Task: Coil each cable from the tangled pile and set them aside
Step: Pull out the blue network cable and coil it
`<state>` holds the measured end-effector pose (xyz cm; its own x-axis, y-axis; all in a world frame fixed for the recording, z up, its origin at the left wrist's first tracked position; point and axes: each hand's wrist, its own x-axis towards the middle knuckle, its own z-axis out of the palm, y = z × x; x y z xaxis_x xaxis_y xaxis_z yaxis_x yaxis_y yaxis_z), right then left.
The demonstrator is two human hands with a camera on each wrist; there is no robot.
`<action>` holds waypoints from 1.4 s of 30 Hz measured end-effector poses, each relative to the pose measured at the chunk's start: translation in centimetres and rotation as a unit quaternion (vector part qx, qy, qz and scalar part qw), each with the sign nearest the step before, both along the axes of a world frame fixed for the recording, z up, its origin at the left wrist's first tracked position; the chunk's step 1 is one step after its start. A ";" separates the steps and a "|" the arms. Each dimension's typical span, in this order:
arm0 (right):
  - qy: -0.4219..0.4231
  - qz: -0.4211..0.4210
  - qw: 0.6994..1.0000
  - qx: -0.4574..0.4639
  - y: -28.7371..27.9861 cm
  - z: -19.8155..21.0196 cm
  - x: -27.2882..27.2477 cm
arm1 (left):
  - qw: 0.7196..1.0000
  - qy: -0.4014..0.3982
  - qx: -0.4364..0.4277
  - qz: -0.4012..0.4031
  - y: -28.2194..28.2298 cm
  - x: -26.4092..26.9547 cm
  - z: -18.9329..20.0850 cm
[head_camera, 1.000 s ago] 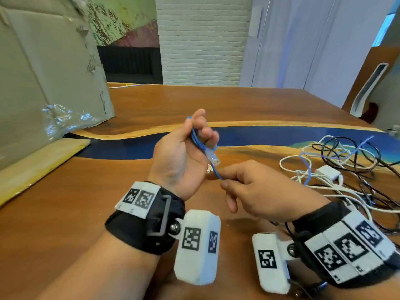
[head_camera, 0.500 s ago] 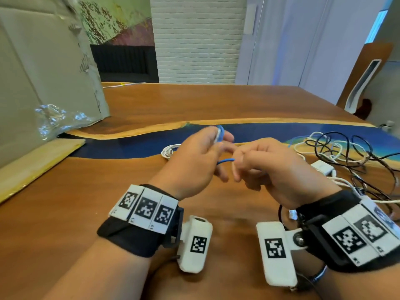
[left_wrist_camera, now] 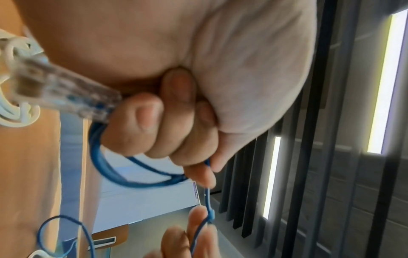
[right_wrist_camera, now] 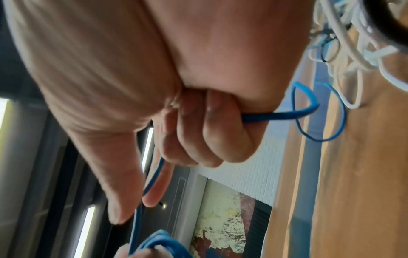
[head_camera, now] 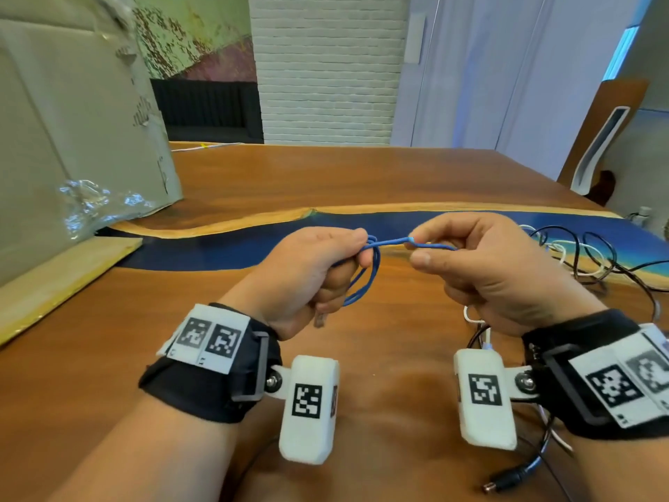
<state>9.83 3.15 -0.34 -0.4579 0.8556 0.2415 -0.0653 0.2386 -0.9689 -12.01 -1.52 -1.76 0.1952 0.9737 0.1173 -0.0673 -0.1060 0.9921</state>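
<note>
Left hand [head_camera: 307,273] fisted around a small coil of blue cable [head_camera: 362,280], thumb pressed on top, loops hanging below the knuckles. Clear plug [left_wrist_camera: 64,94] poking out beside the curled fingers [left_wrist_camera: 154,125] in the left wrist view. Right hand [head_camera: 481,269] pinching the same cable just beside the left, thumb and forefinger tight on the strand, other fingers curled over the run that leaves past the palm. Short stretch of cable drawn taut between the two hands, held up off the table [head_camera: 362,175].

Compared with half a second ago: hands drawn a little apart, where before they nearly touched; a bare straight length of cable now showing between them. Coil in the left hand fuller, loops now hanging in plain sight. A second ago, left palm turned up with the plug showing above it; now turned over, plug at the bottom of the fist.

Beyond the right hand, slack blue cable looping [right_wrist_camera: 320,113] back toward the pile [head_camera: 586,255] of black and white cables on the table's right side. Cardboard [head_camera: 72,139] leaning at the left, as before. Black plug [head_camera: 506,480] lying near the right wrist.
</note>
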 end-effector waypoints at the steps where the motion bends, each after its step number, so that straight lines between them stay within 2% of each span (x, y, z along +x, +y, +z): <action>1: -0.017 -0.025 0.999 0.019 0.0 -0.1 -0.2 | 1.000 0.003 0.001 0.016 0.1 0.2 -0.1; 5: -0.070 -0.083 0.989 0.101 -0.1 0.0 -0.3 | 0.999 0.031 0.004 0.033 0.4 0.5 -0.4; 8: -0.100 -0.124 0.976 0.147 -0.2 0.1 -0.3 | 0.998 0.070 -0.005 -0.005 0.1 0.5 -0.3; 11: -0.126 -0.157 0.964 0.174 0.0 -0.4 -0.7 | 0.994 0.103 -0.004 -0.030 -0.1 0.6 -0.2; 14: -0.138 -0.165 0.960 0.180 0.4 -0.8 -1.0 | 0.996 0.088 -0.005 -0.027 0.0 0.3 -0.1; 16: -0.140 -0.155 0.962 0.173 0.4 -0.8 -1.1 | 0.998 0.047 -0.009 -0.047 -0.2 0.3 -0.1; 19: -0.151 -0.136 0.965 0.168 0.4 -0.8 -1.2 | 0.992 -0.084 -0.020 -0.096 -0.4 0.5 0.2; 21: -0.162 -0.108 0.969 0.154 0.3 -0.8 -1.4 | 0.975 -0.186 -0.027 -0.121 -0.4 0.7 0.4; 24: -0.201 -0.045 0.968 0.142 0.0 -1.0 -1.6 | 0.948 -0.288 -0.018 -0.135 -0.4 1.5 0.4; 27: -0.260 0.009 0.953 0.154 -0.3 -1.1 -1.8 | 0.924 -0.368 0.002 -0.103 -0.4 2.0 0.6; 32: -0.366 0.079 0.914 0.155 -1.6 -1.2 -3.2 | 0.906 -0.420 0.037 0.017 0.0 2.0 0.8; 34: -0.398 0.115 0.898 0.148 -2.0 -1.4 -3.6 | 0.910 -0.404 0.061 0.065 0.4 1.9 0.7; 36: -0.414 0.144 0.887 0.145 -2.4 -1.5 -3.8 | 0.933 -0.338 0.077 0.092 0.8 1.6 0.6; 38: -0.389 0.153 0.897 0.146 -2.9 -1.1 -3.7 | 0.959 -0.251 0.074 0.109 0.9 1.3 0.5; 42: -0.294 0.098 0.937 0.159 -2.5 0.2 -2.5 | 0.992 -0.075 0.037 0.091 0.3 1.3 0.4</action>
<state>7.37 0.65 -0.17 -0.7323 0.6690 0.1270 0.3849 0.5605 -0.7333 -10.70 -1.18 -1.39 -0.0090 0.9787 0.2050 -0.1862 -0.2030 0.9613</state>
